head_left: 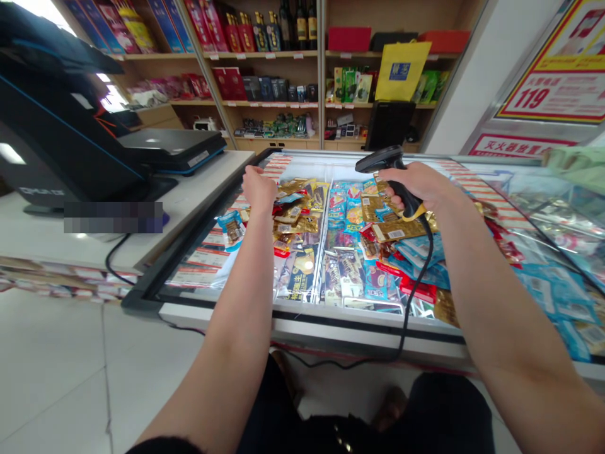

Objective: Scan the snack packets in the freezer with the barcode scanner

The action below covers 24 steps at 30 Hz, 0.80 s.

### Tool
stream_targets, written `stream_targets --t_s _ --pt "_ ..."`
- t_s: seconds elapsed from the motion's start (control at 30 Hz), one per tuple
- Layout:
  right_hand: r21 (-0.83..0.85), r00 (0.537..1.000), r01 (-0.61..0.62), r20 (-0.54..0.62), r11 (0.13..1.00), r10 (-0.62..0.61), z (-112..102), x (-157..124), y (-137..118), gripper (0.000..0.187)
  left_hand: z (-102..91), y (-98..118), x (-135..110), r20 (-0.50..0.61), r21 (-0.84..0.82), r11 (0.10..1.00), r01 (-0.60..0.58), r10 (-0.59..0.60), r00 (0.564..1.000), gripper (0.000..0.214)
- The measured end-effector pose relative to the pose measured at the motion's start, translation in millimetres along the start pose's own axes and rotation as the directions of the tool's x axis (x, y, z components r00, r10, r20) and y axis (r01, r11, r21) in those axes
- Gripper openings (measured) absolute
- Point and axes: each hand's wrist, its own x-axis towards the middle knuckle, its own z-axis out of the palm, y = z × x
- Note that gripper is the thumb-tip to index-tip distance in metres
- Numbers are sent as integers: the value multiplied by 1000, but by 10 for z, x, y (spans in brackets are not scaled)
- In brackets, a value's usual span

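my right hand [416,186] is over the middle of the chest freezer [302,315]. its grip is wrapped fully round the handle of a black barcode scanner [387,165], whose head juts left above the ice cream packets [350,265], which i judge keeps its window facing them. the scanner's cable [416,284] drops across the packets and over the freezer's front rim, slack enough not to drag.

my left hand [258,188] hovers over the freezer's left part, near its far edge. its grip is curled shut, and i cannot tell whether anything is inside it.

the freezer's middle is open to reach. a glass lid [543,214] covers its right end, and the left end also looks glazed, so the hands have room mainly over the middle. the counter [189,195] butts against the freezer's left side, carrying a pos terminal [61,145]. stocked shelves [283,57] stand behind the freezer, well apart from both hands.
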Motion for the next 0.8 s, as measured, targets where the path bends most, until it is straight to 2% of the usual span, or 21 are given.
stream_targets --t_s 0.1,0.17,0.33,0.4,0.47,0.57,0.67,0.73,0.8 --pt "-2 1000 1 -8 1000 -1 -28 11 7 24 -75 18 -131 107 381 924 -33 -8 994 32" --pt "4 1000 1 -6 1000 -1 -40 13 6 23 -77 53 -207 175 500 863 -78 -13 985 32" --pt "-3 999 6 -40 1000 -6 -96 8 3 20 8 227 -325 185 521 833 -189 106 977 34" --pt "-21 998 -4 -68 1000 2 -140 10 11 21 101 332 -410 246 491 830 -265 160 956 35" --pt "-39 994 -12 -105 999 8 -192 20 25 21 238 442 -546 359 462 808 -365 206 910 36" --pt "-50 988 -27 -153 998 20 -268 42 46 22 496 598 -830 529 421 744 -518 262 807 40" --pt "-27 985 -15 -174 1000 10 -327 44 50 19 752 736 -1130 663 371 698 -612 263 701 53" --pt "-10 983 11 -184 1000 -13 -356 28 40 18 902 813 -1289 706 346 698 -627 247 664 62" --pt "-2 980 33 -198 999 -32 -382 7 25 18 1033 870 -1388 727 331 704 -629 235 645 69"
